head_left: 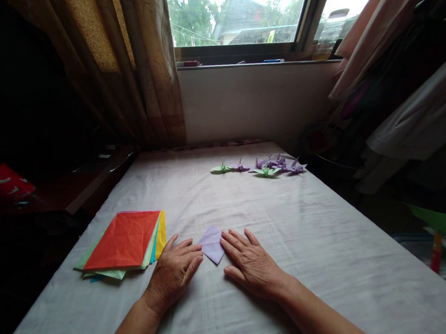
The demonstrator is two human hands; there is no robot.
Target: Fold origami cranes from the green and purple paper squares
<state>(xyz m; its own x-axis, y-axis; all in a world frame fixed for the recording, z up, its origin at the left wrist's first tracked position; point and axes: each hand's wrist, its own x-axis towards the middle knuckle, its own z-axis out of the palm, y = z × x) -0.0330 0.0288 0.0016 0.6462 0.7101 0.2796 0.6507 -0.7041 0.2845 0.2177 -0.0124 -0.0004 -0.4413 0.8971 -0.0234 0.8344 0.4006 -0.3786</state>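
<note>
White-covered table (315,262): lilac paper (212,244) between left hand (180,265), right hand (248,260).

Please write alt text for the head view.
A person's left hand and right hand rest at opposite sides of a small lilac paper diamond on a white-clothed table. A stack of coloured paper, red on top, lies to the left; purple and green paper cranes stand toward the far right.

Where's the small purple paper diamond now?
In the head view, the purple paper lies below centre on the white cloth, between the left hand and the right hand, with the paper stack to its left.
</note>
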